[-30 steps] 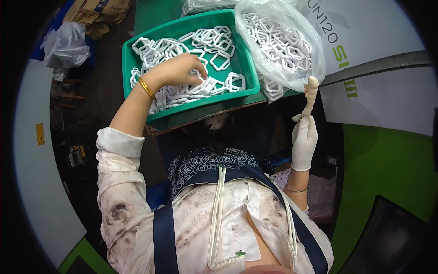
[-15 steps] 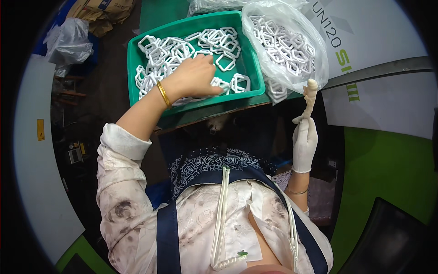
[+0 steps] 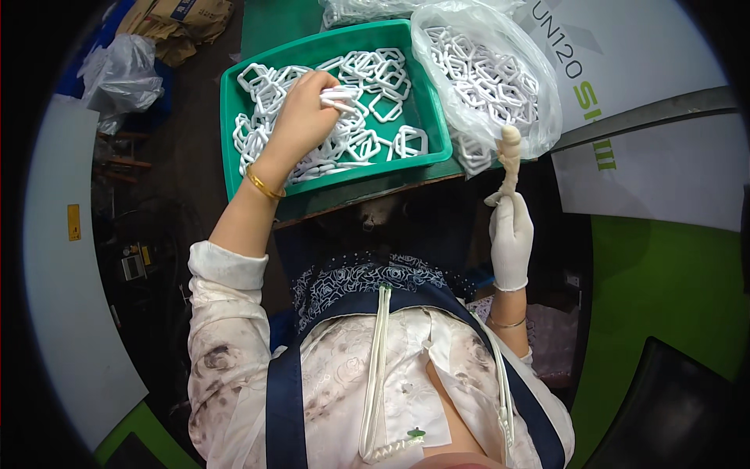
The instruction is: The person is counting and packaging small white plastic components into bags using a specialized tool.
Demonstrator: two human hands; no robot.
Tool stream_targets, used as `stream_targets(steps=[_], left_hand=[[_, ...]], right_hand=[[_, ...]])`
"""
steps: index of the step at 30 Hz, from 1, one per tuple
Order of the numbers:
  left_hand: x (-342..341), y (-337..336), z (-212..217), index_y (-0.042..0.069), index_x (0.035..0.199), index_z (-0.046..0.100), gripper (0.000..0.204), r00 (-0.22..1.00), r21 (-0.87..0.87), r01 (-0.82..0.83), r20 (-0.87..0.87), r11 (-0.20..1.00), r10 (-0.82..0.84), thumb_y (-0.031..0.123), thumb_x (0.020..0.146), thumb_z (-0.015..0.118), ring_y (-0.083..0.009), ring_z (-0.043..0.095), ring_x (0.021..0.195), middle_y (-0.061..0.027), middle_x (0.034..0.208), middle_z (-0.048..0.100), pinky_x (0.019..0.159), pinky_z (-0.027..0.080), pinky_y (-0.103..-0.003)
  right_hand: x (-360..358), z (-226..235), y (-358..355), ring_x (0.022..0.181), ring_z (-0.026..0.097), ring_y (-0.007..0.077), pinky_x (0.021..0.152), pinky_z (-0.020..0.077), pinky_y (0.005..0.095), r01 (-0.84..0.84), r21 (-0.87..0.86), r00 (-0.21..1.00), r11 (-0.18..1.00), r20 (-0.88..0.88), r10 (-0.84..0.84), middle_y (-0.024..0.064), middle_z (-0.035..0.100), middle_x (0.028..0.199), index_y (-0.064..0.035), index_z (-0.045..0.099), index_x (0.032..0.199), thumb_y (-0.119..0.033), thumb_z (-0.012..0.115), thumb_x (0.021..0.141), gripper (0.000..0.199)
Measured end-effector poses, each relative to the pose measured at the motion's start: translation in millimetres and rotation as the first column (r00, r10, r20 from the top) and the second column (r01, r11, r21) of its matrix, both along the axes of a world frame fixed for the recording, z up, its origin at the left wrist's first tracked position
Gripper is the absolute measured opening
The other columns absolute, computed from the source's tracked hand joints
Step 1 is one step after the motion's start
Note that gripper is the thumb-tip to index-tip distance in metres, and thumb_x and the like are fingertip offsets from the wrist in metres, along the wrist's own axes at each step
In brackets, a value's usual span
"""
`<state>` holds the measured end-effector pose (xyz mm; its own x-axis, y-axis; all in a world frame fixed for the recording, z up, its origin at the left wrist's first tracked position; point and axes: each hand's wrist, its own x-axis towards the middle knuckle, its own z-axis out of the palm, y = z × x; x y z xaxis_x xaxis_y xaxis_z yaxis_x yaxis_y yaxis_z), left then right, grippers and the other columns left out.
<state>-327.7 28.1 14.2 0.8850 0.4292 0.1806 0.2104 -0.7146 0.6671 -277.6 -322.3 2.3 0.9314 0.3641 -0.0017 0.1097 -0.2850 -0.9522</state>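
- White plastic rings [image 3: 373,78], flat and angular, lie loose in a green tray [image 3: 234,168]; the tray sits at the top middle of the view, on the edge of a dark bench.
- The left hand [image 3: 301,121], bare with a gold bangle [image 3: 264,186] at the wrist, reaches into the tray's middle; its fingers are curled shut around a small bunch of rings [image 3: 340,98] pinched at the fingertips.
- Just right of the tray, touching its right wall, a clear plastic bag [image 3: 539,102] lies open and holds more of the same white rings.
- The right hand [image 3: 512,238], in a white glove, is below the bag and right of the tray's near corner; its fingers are closed around the lower end of a pale, knobbly stick-like piece [image 3: 509,160] that stands upright, its tip against the bag's lower edge.
- Left of the tray, well apart, a crumpled clear bag [image 3: 121,74] rests on the floor, with brown cardboard [image 3: 176,19] beyond it.
- Below the tray, the person's patterned sleeves and dark apron straps fill the lower view.
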Motion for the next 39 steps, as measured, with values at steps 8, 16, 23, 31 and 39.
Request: stream_targets(steps=[8, 16, 23, 31, 39], left_hand=[[-6, -114, 20, 0.006, 0.116, 0.054, 0.022, 0.942, -0.727, 0.283, 0.335, 0.626, -0.037, -0.005, 0.098, 0.053, -0.009, 0.059, 0.094, -0.0028, 0.105, 0.062, 0.083, 0.05, -0.025], [-9, -170, -3, 0.008, 0.122, 0.052, 0.018, 0.844, -0.842, 0.53, 0.515, -0.096, 0.148, 0.009, 0.104, 0.055, -0.0149, 0.056, 0.117, -0.0047, 0.123, 0.054, 0.103, 0.047, -0.031], [-11, -181, -10, 0.006, 0.122, 0.056, 0.02, 0.842, -0.812, 0.519, 0.539, 0.265, 0.001, 0.003, 0.102, 0.055, -0.0099, 0.06, 0.105, -0.0027, 0.114, 0.061, 0.094, 0.05, -0.029], [-10, -154, 17, 0.006, 0.115, 0.067, 0.037, 0.84, 0.224, 0.244, 0.437, 0.944, -0.321, -0.004, 0.079, 0.068, -0.0314, 0.063, 0.099, -0.01, 0.108, 0.066, 0.09, 0.05, -0.041], [2, -145, -11, 0.005, 0.135, 0.056, 0.039, 0.896, -0.834, 0.403, 0.444, -0.378, -0.024, 0.011, 0.097, 0.064, -0.0155, 0.061, 0.084, -0.0026, 0.091, 0.061, 0.082, 0.05, -0.032]], right_hand=[[-12, 33, 55, 0.066, 0.034, 0.0014, 0.06, 0.0312, 0.019, -0.139, 0.208, 0.981, 0.968, -0.107, 0.164, -0.0076, 0.037, 0.075, 0.0006, 0.055, 0.124, 0.0, 0.071, 0.087, 0.04], [-22, 36, 63, 0.08, 0.049, 0.0025, 0.073, 0.0419, 0.0186, -0.145, 0.436, 0.953, 0.888, -0.178, 0.243, -0.0028, 0.052, 0.092, -0.0005, 0.05, 0.127, 0.003, 0.07, 0.086, 0.045], [-25, 18, 52, 0.089, 0.059, 0.0054, 0.079, 0.0485, 0.0216, 0.018, 0.4, 0.985, 0.916, -0.164, 0.052, 0.0013, 0.062, 0.101, -0.0023, 0.056, 0.116, -0.001, 0.072, 0.088, 0.032], [-19, 30, 48, 0.079, 0.053, 0.0023, 0.071, 0.0435, 0.0178, -0.068, 0.173, 0.996, 0.983, -0.041, 0.077, -0.002, 0.059, 0.093, -0.0008, 0.057, 0.116, 0.002, 0.07, 0.087, 0.032], [-26, 42, 44, 0.064, 0.039, -0.0013, 0.054, 0.0305, 0.0171, 0.005, 0.337, 0.994, 0.941, -0.104, 0.032, -0.0076, 0.047, 0.081, -0.0021, 0.056, 0.121, -0.002, 0.056, 0.1, 0.021]])
